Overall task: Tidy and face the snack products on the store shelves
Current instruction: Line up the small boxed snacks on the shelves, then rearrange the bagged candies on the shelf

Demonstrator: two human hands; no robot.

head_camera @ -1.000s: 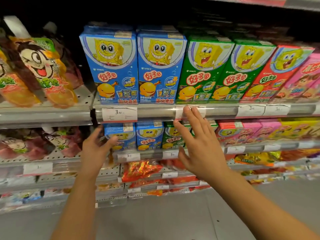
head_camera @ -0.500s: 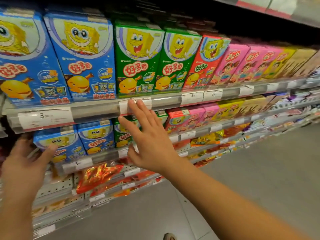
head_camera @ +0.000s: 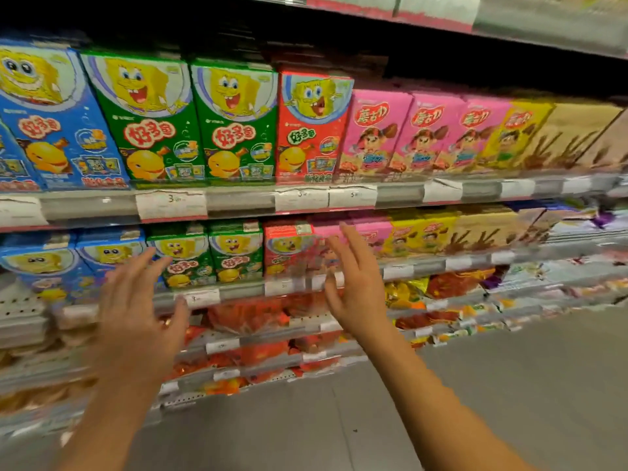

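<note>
The view has slid right along the shelves since a moment ago, so the green boxes (head_camera: 207, 256) and the red box (head_camera: 289, 248) on the lower shelf now sit ahead. The left hand (head_camera: 136, 314) and right hand (head_camera: 353, 283) have come along, fingers spread and loose, holding nothing. Judging by this, that stretch gets faced next.

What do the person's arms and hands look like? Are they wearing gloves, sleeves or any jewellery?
Both are bare. The left hand and right hand wear no gloves, and no ring, watch or bracelet shows, though motion blur softens fine detail. Both forearms are uncovered down to the picture's lower edge; no sleeve is in view.
</note>
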